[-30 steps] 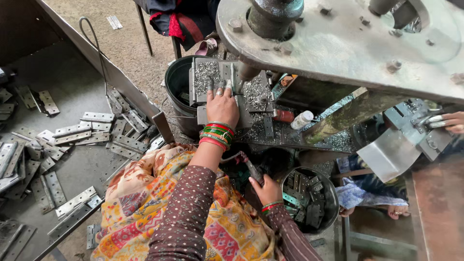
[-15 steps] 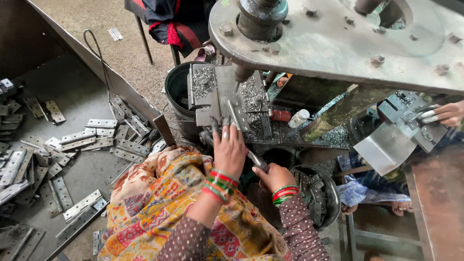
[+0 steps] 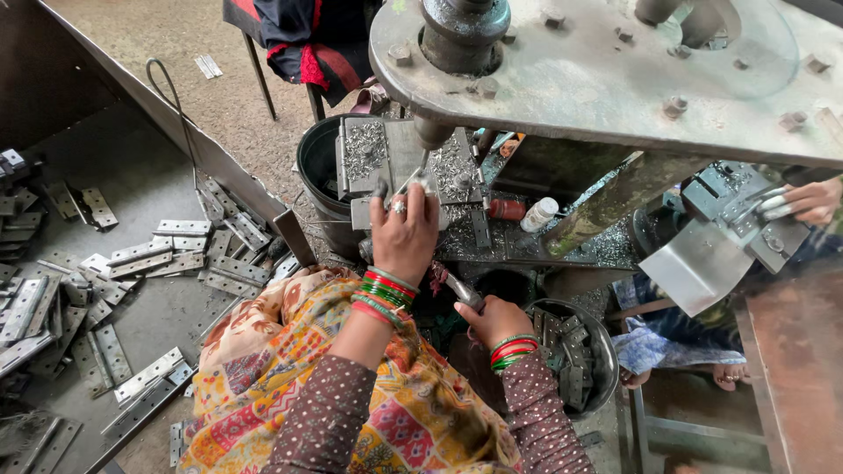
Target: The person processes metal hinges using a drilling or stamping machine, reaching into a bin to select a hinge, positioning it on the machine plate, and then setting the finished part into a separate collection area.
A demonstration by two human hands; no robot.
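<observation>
Steel hinge (image 3: pixel 413 186) pinched in left hand (image 3: pixel 404 230) | right hand (image 3: pixel 492 320) gripping lever (image 3: pixel 458 288) | bowl (image 3: pixel 606 351) beside

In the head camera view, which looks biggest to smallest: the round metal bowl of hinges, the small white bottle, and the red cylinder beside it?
1. Round metal bowl of hinges, by far the largest.
2. and 3. Small white bottle and red cylinder: these look about alike, so I won't rank them.
</observation>
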